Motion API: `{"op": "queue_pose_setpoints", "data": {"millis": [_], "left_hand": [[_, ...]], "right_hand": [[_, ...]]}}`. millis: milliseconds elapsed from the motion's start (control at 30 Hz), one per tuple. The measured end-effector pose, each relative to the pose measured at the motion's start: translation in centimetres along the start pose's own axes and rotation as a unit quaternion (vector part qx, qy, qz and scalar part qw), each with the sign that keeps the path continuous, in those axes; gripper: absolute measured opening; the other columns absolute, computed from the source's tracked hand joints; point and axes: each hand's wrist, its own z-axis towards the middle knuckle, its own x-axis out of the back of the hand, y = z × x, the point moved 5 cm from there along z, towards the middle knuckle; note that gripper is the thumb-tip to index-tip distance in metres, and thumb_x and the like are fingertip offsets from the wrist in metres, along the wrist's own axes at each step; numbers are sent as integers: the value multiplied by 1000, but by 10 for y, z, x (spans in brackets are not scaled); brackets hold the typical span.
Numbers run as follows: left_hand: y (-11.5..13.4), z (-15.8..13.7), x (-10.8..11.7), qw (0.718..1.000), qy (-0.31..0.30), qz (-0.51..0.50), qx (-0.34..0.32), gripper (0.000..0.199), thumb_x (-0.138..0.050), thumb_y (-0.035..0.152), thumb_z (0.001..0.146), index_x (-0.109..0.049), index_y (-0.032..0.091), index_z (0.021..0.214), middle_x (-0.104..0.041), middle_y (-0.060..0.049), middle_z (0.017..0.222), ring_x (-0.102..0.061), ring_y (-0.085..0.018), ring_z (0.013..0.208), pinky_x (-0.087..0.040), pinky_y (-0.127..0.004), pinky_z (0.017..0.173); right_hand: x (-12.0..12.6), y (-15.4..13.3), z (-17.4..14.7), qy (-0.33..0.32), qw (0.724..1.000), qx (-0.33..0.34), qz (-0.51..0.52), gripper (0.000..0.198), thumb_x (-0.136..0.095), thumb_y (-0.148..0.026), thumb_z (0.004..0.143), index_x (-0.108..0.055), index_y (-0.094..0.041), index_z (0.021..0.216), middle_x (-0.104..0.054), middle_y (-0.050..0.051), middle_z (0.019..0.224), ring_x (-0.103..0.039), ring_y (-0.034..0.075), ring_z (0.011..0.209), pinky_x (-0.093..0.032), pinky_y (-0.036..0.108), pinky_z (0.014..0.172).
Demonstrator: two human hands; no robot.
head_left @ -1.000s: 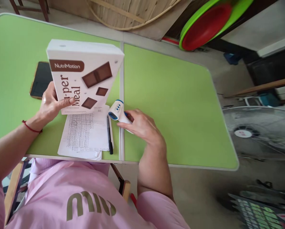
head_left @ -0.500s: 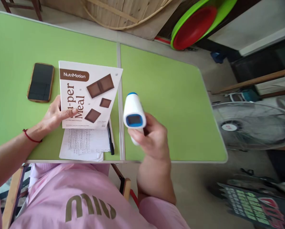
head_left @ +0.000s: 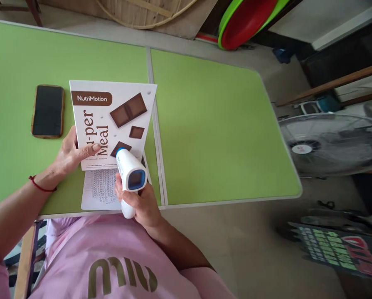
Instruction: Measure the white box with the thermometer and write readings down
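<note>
My left hand [head_left: 70, 155] grips the lower left edge of a white NutriMotion box [head_left: 94, 114] with brown lettering and chocolate pieces printed on it. Its thumb lies on the front; the other fingers are hidden behind. In my right hand [head_left: 144, 203] is a white and blue infrared thermometer [head_left: 130, 170], fingers wrapped round its handle. The blue nose points at the box's lower part and overlaps a printed chocolate piece; whether it touches I cannot tell. The small screen faces me and looks dark. Handwritten paper [head_left: 100, 193] lies below the box, partly covered by it and the thermometer.
A phone [head_left: 48, 111] in a brown-edged case lies left of the box on the green table [head_left: 217, 124]. A metal seam [head_left: 157, 124] crosses the tabletop. Beyond the right edge stands a fan [head_left: 313, 145]; red and green basins [head_left: 248, 20] are at the back.
My right hand has brought the thermometer left, from beyond the seam to in front of the box's lower edge. My left hand keeps its hold on the box. The view has shifted slightly.
</note>
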Motion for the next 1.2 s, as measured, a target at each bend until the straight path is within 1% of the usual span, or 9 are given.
{"op": "queue_pose_setpoints", "data": {"millis": [100, 233, 333, 533, 633, 800, 967, 1067, 1200], "left_hand": [[2, 0, -1, 1000, -13, 13, -1, 56, -82, 56, 70, -63, 19, 107, -70, -10, 107, -66, -34, 102, -53, -49, 85], [7, 0, -2, 1000, -15, 12, -8, 55, -81, 56, 71, -62, 19, 107, -70, -10, 106, -66, -34, 100, -53, -48, 85], [8, 0, -2, 1000, -13, 1, -7, 53, -81, 54, 71, -62, 20, 108, -70, -9, 109, -66, -33, 101, -54, -47, 84], [15, 1, -6, 999, -45, 6, -25, 47, -79, 53, 73, -65, 18, 101, -70, -8, 94, -66, -29, 87, -54, -41, 75], [18, 2, -6, 998, -56, 9, -36, 47, -79, 54, 74, -65, 19, 102, -70, -8, 93, -66, -28, 85, -54, -40, 73], [13, 2, 5, 994, -36, 99, -38, 53, -79, 58, 72, -64, 20, 106, -70, -9, 100, -66, -31, 92, -54, -42, 78], [13, 0, 16, 983, -39, 168, -63, 53, -82, 55, 71, -64, 20, 108, -69, -8, 101, -65, -31, 94, -54, -40, 81], [12, 2, 19, 981, -46, 183, -42, 55, -84, 56, 68, -64, 21, 106, -68, -7, 98, -65, -30, 89, -53, -38, 77], [6, 4, 19, 989, -64, 131, 11, 57, -82, 59, 67, -64, 21, 104, -68, -8, 94, -64, -29, 81, -51, -39, 68]], "right_hand": [[-1, 3, 0, -1, 999, 12, 33, 34, -75, -51, 73, -64, -23, 89, -59, -1, 70, -49, 12, 60, -43, 31, 57], [-2, 3, -1, 3, 1000, 6, 22, 30, -76, -49, 73, -65, -23, 83, -60, -1, 70, -49, 13, 61, -42, 31, 58], [-2, 3, 0, 2, 1000, -5, 23, 32, -77, -50, 71, -64, -22, 82, -59, -1, 71, -48, 12, 61, -41, 31, 58], [0, 6, -1, 15, 1000, 0, 27, 38, -76, -54, 71, -62, -23, 89, -56, -2, 68, -48, 12, 59, -42, 31, 57], [-2, 7, 0, 8, 999, -9, 31, 41, -76, -55, 70, -62, -23, 92, -55, -3, 67, -48, 12, 59, -43, 31, 58], [-4, 6, 0, 7, 999, -12, 35, 44, -77, -55, 68, -62, -24, 96, -56, -3, 69, -48, 12, 59, -44, 31, 58], [-1, 5, -3, 24, 1000, -16, 12, 37, -74, -47, 69, -64, -24, 97, -55, -2, 70, -48, 13, 62, -42, 31, 58], [-2, 0, -4, 21, 1000, -17, 6, 32, -71, -42, 69, -65, -23, 93, -56, -1, 71, -48, 13, 62, -42, 30, 57], [0, -14, -5, 22, 1000, 8, -7, 28, -71, -42, 72, -66, -23, 91, -57, -1, 71, -47, 13, 63, -42, 30, 58]]}}
